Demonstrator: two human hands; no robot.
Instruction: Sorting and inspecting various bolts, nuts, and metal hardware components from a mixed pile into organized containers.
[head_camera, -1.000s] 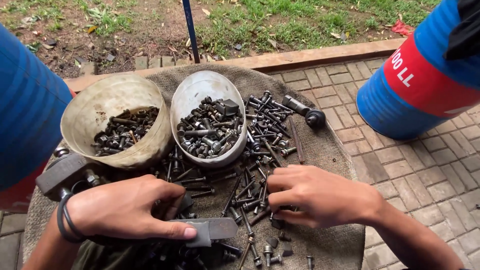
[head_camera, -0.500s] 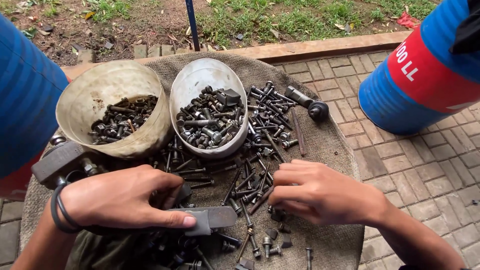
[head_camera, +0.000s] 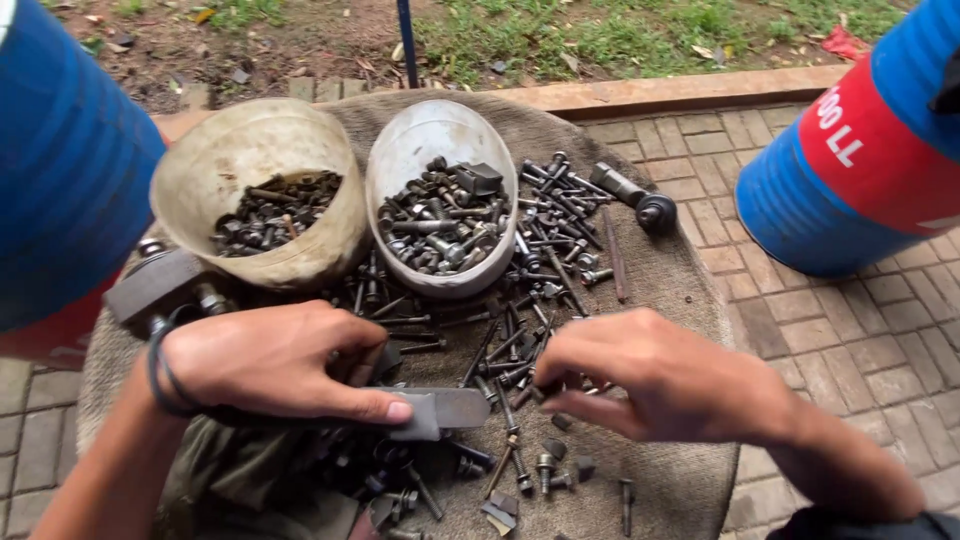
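**Hands among the loose bolts**

I see my left hand (head_camera: 285, 365) lying flat, its fingers pressed on a flat metal plate (head_camera: 440, 408) on the cloth-covered table (head_camera: 680, 300). My right hand (head_camera: 660, 385) curls over the scattered bolts (head_camera: 520, 350), fingertips pinched together; I cannot tell what they grip. Two tubs (head_camera: 440, 200) of bolts stand just behind.

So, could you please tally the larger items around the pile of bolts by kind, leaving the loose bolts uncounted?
Round off-white plastic bowls holding bolts: 2
Blue metal drums: 2
Flat grey metal plate under the left hand: 1
Brown cloth covering: 1
Total: 6
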